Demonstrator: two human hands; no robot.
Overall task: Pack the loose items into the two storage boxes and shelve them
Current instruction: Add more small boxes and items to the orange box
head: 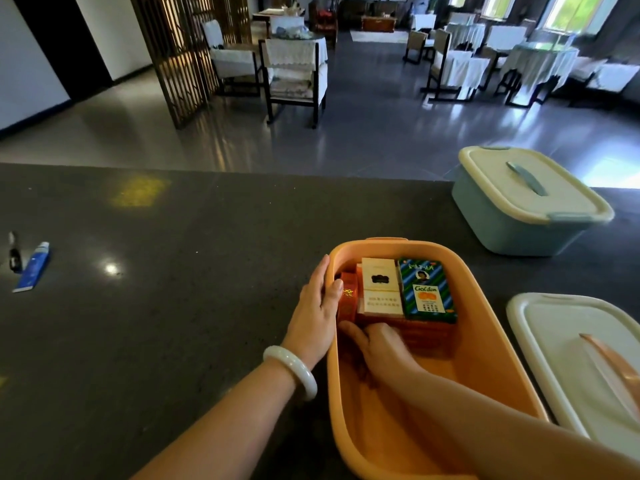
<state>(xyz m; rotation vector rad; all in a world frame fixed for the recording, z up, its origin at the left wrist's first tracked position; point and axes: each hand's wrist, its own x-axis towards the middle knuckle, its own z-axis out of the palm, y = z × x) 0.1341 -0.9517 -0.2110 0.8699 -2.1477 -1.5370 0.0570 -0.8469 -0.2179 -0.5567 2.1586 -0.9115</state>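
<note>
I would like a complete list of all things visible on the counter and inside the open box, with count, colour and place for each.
orange box: 1, orange, open, near edge of the counter, centre-right
green packet: 1, green and blue stripes, inside the orange box, far right
cream packet: 1, cream, inside the orange box, left of the green packet
orange packet: 1, orange-red, inside the orange box, by its left wall
white lid: 1, white with orange handle, on the counter right of the orange box
blue box: 1, pale blue, white lid on, far right of the counter
tube: 1, blue and white, far left of the counter
dark small item: 1, black, left of the tube, unclear
bracelet: 1, white, left wrist
left hand: on the left rim
right hand: inside the orange box
</note>
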